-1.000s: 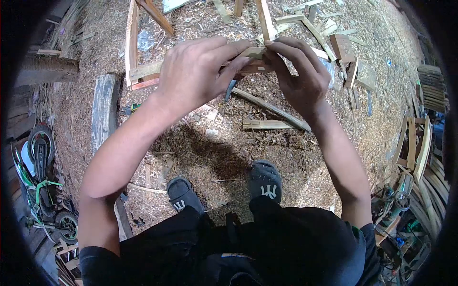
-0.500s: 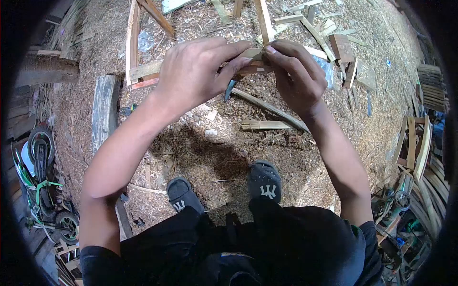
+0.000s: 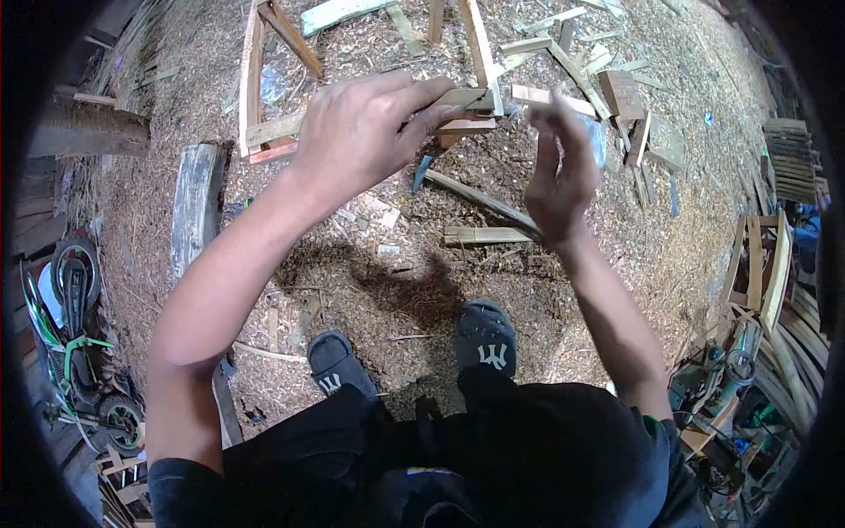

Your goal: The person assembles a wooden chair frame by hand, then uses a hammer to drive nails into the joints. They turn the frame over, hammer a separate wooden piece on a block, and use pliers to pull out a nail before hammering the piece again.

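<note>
My left hand (image 3: 361,123) grips a wooden slat (image 3: 466,99) between thumb and fingers. The slat lies across the front of a wooden frame (image 3: 480,48), its right end at the frame's right-hand upright. My right hand (image 3: 563,180) is apart from the wood, just right of that corner; its fingers are stretched upward and somewhat blurred, with nothing visible in them. Below the slat, a hammer (image 3: 480,195) with a bluish head and a wooden handle rests on the ground. One more short wood piece (image 3: 488,235) lies under the handle.
Wood chips cover the ground (image 3: 370,290). A thick grey plank (image 3: 195,207) lies at left, and offcuts (image 3: 623,95) are scattered at upper right. A small motorbike (image 3: 79,334) is at far left. Stacked wood (image 3: 792,352) and clutter line the right edge.
My right hand has let go of the slat's right end and moved right and down, its fingers opening. My left hand still holds the slat in about the same place.
</note>
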Tool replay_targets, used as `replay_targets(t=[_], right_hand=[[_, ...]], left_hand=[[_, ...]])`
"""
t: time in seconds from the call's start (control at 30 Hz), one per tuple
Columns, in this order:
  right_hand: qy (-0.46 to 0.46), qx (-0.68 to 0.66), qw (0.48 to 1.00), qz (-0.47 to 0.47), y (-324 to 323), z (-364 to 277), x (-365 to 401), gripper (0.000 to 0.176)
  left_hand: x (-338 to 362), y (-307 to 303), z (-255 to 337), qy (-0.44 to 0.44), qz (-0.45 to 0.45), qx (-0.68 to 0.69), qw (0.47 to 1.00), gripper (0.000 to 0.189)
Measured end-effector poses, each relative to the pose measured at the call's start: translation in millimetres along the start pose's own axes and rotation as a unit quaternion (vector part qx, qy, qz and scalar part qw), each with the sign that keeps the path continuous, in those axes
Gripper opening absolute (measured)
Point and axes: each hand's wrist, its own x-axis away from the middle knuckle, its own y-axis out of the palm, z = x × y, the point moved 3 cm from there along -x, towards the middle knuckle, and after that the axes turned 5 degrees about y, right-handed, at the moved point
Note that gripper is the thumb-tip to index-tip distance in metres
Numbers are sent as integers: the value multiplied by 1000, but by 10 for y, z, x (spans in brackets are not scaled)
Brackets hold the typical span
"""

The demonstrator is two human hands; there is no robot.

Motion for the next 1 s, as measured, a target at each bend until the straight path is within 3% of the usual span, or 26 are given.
replay_targets(t=[0.07, 0.13, 0.17, 0.23, 0.33, 0.47, 0.53, 0.57, 0.6, 0.67, 0.7, 0.73, 0.8, 0.93, 1.0], right_hand=[[83, 71, 983, -148, -68, 128, 494, 48], [151, 223, 910, -316, -81, 171, 971, 44], [149, 224, 910, -315, -132, 161, 1124, 44], [166, 292, 858, -390, -204, 181, 1346, 41], [183, 278, 845, -418, -289, 221, 1373, 39], [280, 253, 835, -401, -543, 71, 1305, 31], [320, 202, 856, -352, -746, 66, 1327, 27], [382, 222, 825, -351, -827, 71, 1339, 28], [381, 223, 825, -352, -901, 17, 1280, 28], [560, 113, 768, -288, -1083, -97, 1138, 30], [581, 107, 756, -283, -1147, -193, 1002, 34], [583, 107, 755, -281, -1210, -242, 956, 34], [550, 59, 804, -221, -1343, -325, 847, 42], [457, 99, 847, -251, -1478, -660, 327, 47], [284, 108, 920, -248, -1503, -786, 150, 50]], left_hand=[[13, -4, 16, 6, 11, -2, 1000, 27], [18, 4, 18, 14, 22, -4, 1000, 27], [26, 14, 9, 11, 20, -6, 1000, 27], [24, 11, 17, 7, 18, -7, 1000, 28], [4, 6, 56, -9, -31, -30, 999, 26], [-49, 29, 82, 35, 14, -19, 999, 27], [-72, 48, 102, 46, 45, -9, 998, 27], [-92, 60, 112, 34, 53, 39, 997, 25], [-102, 64, 114, 21, 61, 88, 994, 23], [-117, 27, 135, 0, 44, 113, 993, 22], [-125, 30, 136, -20, 25, 137, 990, 22], [-130, 45, 135, -19, 24, 138, 990, 22], [-141, 53, 151, 24, 64, 98, 993, 20], [-118, 141, 169, -3, 49, 136, 989, 19], [-104, 154, 160, -10, 45, 124, 991, 20]])
